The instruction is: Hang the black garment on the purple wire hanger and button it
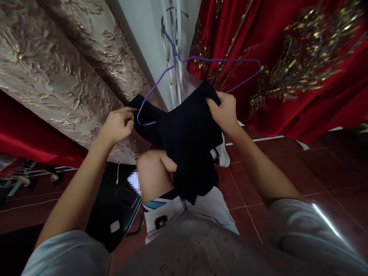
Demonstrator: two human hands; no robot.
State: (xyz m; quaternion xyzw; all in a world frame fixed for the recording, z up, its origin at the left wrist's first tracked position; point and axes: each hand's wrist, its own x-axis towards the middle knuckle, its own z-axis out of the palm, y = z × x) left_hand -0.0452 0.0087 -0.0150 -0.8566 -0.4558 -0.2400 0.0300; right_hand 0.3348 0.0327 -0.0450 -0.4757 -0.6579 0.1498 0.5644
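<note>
So the dark navy garment (pixel 186 142) hangs between both hands, draped over the raised knee. The purple wire hanger (pixel 218 59) sticks out of its far top. The left hand (pixel 116 124) pinches the garment's left corner, and the right hand (pixel 225 113) is clenched on its right edge.

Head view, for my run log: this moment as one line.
left hand: grips dark garment edge | right hand: grips garment top | purple wire hanger: at garment top, hook up
</note>
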